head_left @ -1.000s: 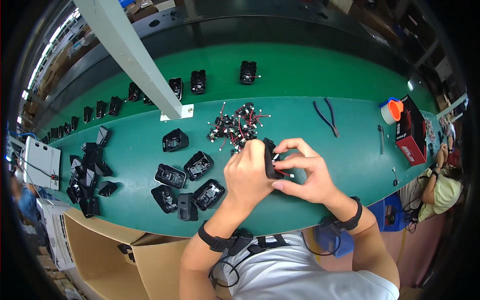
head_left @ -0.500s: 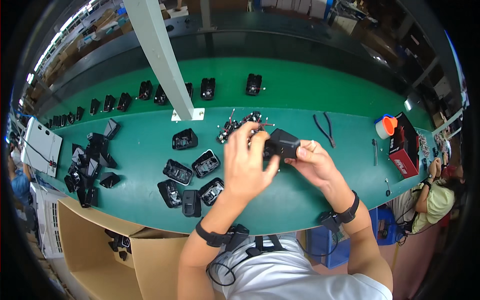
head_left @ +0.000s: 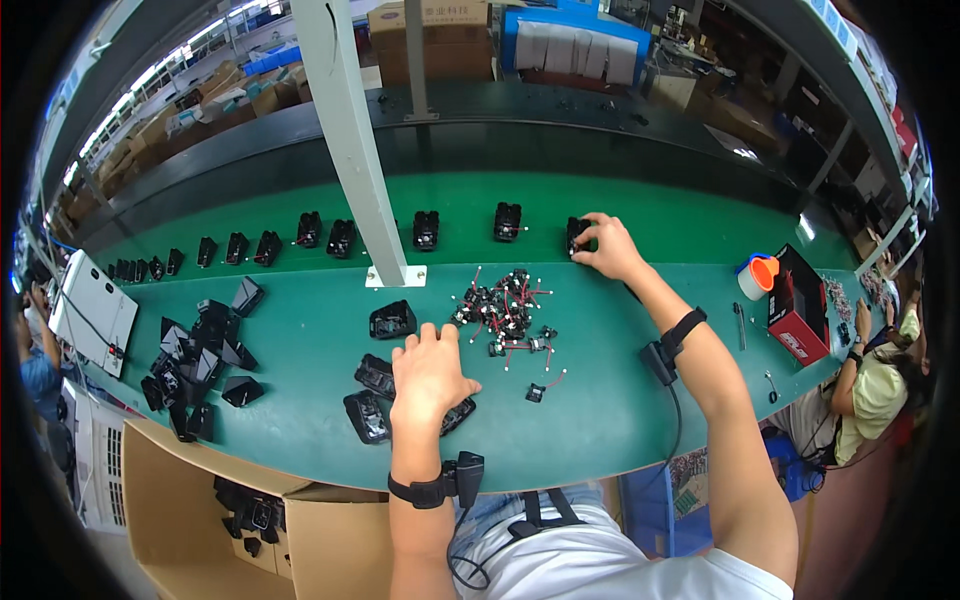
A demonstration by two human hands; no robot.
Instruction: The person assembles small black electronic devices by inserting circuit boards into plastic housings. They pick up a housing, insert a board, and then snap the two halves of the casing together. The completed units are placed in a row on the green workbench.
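Observation:
On the green belt at the far side, my right hand (head_left: 612, 250) pinches a small black plastic housing (head_left: 576, 236) by its right side. My left hand (head_left: 430, 375) is over a group of open black shells on the table, fingers spread and pointing away from me. Beside it lie an open shell (head_left: 367, 416) and another one (head_left: 376, 374); further shells are partly covered by the hand. Just beyond the fingers sits a separate black shell (head_left: 393, 319). Between my hands is a pile of small black parts with red wires (head_left: 500, 305).
A metal post (head_left: 350, 140) rises from the table's far edge. Several black housings (head_left: 426, 230) line the belt. Black covers (head_left: 200, 345) are heaped at left, above a cardboard box (head_left: 340, 540). At right stand a red-black box (head_left: 800, 310) and an orange-white cup (head_left: 758, 276); a person sits beyond.
My right hand has carried the black housing from mid-table out to the belt. My left hand has come away from it and dropped toward the shells. The view has tilted up.

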